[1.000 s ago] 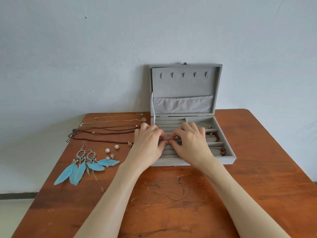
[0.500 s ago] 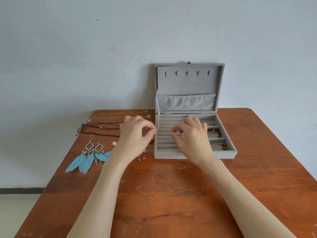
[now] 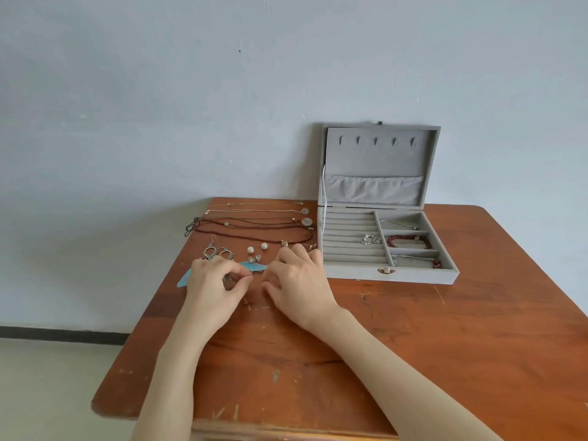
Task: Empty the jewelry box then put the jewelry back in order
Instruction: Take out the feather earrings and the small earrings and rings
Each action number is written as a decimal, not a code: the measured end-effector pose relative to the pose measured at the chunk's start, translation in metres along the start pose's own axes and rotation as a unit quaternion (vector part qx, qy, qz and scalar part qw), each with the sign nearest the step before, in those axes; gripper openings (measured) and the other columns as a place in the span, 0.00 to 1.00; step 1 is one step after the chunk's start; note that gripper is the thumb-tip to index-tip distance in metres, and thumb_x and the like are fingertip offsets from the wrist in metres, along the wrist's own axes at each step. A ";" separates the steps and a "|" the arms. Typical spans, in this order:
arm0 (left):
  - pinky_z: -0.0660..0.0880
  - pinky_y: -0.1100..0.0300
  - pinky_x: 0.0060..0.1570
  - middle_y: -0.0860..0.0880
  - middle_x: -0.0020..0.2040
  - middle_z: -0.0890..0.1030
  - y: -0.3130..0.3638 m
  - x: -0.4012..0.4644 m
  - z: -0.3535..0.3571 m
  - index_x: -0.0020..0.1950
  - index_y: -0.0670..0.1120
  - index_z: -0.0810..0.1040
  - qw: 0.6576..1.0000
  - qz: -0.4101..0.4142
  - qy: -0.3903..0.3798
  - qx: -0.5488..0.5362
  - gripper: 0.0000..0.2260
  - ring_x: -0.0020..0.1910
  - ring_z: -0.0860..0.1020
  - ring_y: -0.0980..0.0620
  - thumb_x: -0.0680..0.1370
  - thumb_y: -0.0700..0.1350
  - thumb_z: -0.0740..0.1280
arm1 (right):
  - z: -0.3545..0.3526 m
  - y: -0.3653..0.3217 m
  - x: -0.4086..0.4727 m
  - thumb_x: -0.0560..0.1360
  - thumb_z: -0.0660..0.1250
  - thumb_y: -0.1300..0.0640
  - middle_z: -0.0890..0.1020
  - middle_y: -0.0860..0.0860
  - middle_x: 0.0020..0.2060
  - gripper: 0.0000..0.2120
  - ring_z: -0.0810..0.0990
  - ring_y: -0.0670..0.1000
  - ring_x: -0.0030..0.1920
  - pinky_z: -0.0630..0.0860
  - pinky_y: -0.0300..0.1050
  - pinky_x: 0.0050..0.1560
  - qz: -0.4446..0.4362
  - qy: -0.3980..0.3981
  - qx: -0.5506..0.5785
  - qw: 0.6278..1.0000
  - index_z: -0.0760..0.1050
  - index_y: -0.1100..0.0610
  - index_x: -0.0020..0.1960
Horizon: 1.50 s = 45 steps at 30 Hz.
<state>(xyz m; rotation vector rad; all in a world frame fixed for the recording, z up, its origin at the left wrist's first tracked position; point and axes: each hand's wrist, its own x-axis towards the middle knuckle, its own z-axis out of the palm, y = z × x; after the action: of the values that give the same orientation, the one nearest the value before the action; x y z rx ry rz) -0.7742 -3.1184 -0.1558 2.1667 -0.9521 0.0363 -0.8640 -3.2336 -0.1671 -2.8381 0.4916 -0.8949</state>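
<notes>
**Both hands at the laid-out row, box off to the right of frame**

Emptying is unfinished by the look of it. The open jewelry box (image 3: 386, 246) sits right of centre on the tabletop (image 3: 445, 345), lid up against the wall. Still inside: rings (image 3: 371, 239) in the ring slots, a red bead bracelet (image 3: 408, 240) in the middle right-hand compartment, thin chains in the compartments above and below it.

Left hand (image 3: 216, 286) and right hand (image 3: 297, 281) are both low at frame centre-left, just left of the box, over the earrings row. Left hand: thumb and forefinger pinched together, possibly on a tiny stud, too small to tell. Right hand: fingers curled down toward the tabletop, contents not visible, cannot tell if it holds anything.

Key relation: remaining pieces lie to the right and slightly up-frame of both hands. Right hand is nearer, its knuckles just beside the box's left wall. The bracelet's long axis runs left-right across its compartment.

Necklaces (image 3: 254, 224) lie left-right in the upper part of the tabletop; blue feather earrings (image 3: 251, 266) are partly under the hands; pearl studs (image 3: 257, 248) sit just above.
</notes>
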 end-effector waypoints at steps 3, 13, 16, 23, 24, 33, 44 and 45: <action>0.67 0.56 0.50 0.54 0.41 0.77 -0.003 0.001 0.004 0.42 0.48 0.81 1.000 0.001 0.000 0.008 0.01 0.50 0.67 0.50 0.73 0.42 0.70 | 0.003 -0.002 -0.002 0.58 0.76 0.56 0.77 0.48 0.31 0.06 0.77 0.53 0.35 0.71 0.47 0.34 0.017 -0.009 0.009 1.000 0.79 0.51 0.31; 0.65 0.55 0.56 0.54 0.44 0.75 -0.006 0.004 0.007 0.47 0.51 0.83 0.998 -0.001 -0.014 0.053 0.04 0.51 0.63 0.53 0.74 0.46 0.69 | 0.004 -0.001 -0.003 0.61 0.75 0.57 0.78 0.49 0.34 0.06 0.77 0.54 0.37 0.70 0.49 0.37 0.026 -0.008 0.037 0.999 0.79 0.52 0.36; 0.68 0.53 0.54 0.56 0.40 0.74 -0.001 0.004 0.007 0.48 0.50 0.81 1.000 0.012 0.012 0.013 0.05 0.50 0.66 0.51 0.74 0.43 0.68 | -0.004 0.002 -0.005 0.63 0.72 0.56 0.77 0.49 0.34 0.04 0.76 0.54 0.37 0.70 0.49 0.39 0.022 -0.005 0.045 0.999 0.78 0.53 0.37; 0.62 0.58 0.51 0.56 0.43 0.76 0.040 0.025 0.020 0.49 0.51 0.81 0.993 0.114 -0.009 0.031 0.05 0.50 0.65 0.53 0.75 0.45 0.67 | -0.048 0.061 -0.001 0.71 0.65 0.55 0.79 0.50 0.37 0.05 0.77 0.56 0.43 0.65 0.50 0.46 0.092 0.025 0.035 0.995 0.79 0.54 0.40; 0.63 0.57 0.51 0.56 0.43 0.75 0.048 0.030 0.025 0.50 0.52 0.81 0.991 0.129 -0.022 0.035 0.05 0.50 0.64 0.53 0.76 0.46 0.66 | -0.053 0.073 -0.002 0.72 0.65 0.56 0.79 0.50 0.38 0.05 0.76 0.56 0.44 0.64 0.49 0.46 0.107 0.025 0.028 0.994 0.79 0.55 0.41; 0.61 0.56 0.53 0.52 0.53 0.77 0.112 0.073 0.097 0.56 0.53 0.78 0.973 0.172 -0.117 0.106 0.11 0.57 0.66 0.48 0.77 0.54 0.63 | -0.069 0.147 0.008 0.78 0.59 0.52 0.75 0.51 0.54 0.13 0.69 0.54 0.60 0.62 0.49 0.57 0.205 -0.081 -0.041 0.974 0.77 0.50 0.59; 0.58 0.57 0.50 0.50 0.54 0.77 0.128 0.080 0.120 0.56 0.52 0.80 0.975 0.144 -0.128 0.113 0.11 0.59 0.66 0.46 0.79 0.49 0.61 | -0.070 0.156 0.017 0.75 0.64 0.53 0.70 0.47 0.44 0.08 0.70 0.53 0.58 0.59 0.46 0.53 0.231 -0.106 0.011 0.967 0.81 0.49 0.51; 0.60 0.57 0.52 0.50 0.53 0.78 0.129 0.081 0.121 0.54 0.52 0.80 0.976 0.135 -0.129 0.109 0.10 0.58 0.67 0.46 0.78 0.50 0.62 | -0.070 0.157 0.019 0.74 0.65 0.53 0.70 0.47 0.44 0.08 0.70 0.53 0.58 0.58 0.46 0.52 0.240 -0.112 0.013 0.964 0.81 0.49 0.50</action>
<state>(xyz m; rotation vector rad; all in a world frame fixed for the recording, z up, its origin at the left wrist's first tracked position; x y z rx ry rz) -0.8295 -3.3041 -0.1360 2.2598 -1.4475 -0.0099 -0.9318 -3.3887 -0.1337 -2.5652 1.0581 -0.4786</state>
